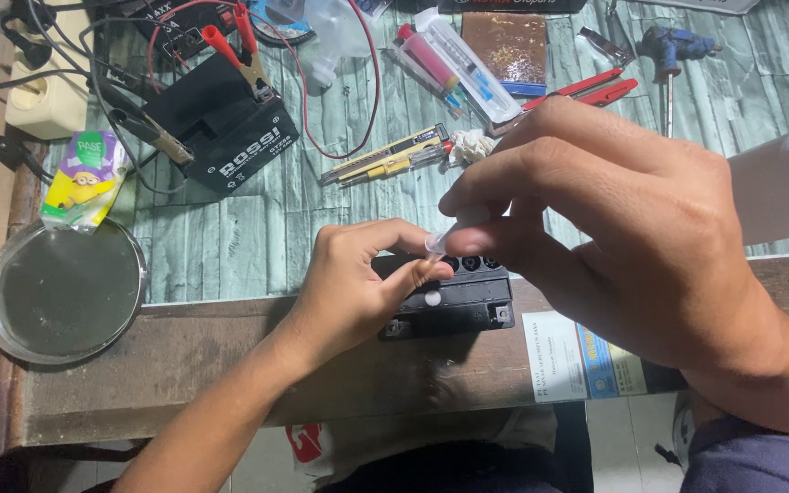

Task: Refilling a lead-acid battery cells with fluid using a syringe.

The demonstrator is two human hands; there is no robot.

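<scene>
We note the right hand (614,228) pinching a small clear dropper (445,239), tip angled down-left toward the black battery (458,297) on the tabletop (230,347). Our left hand (358,283) steadies the battery's left end, fingers curled closed against it.

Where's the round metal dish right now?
In the head view the round metal dish sits at the far left on the wooden bench edge, just below a small yellow-and-green packet, well left of the left hand.
</scene>
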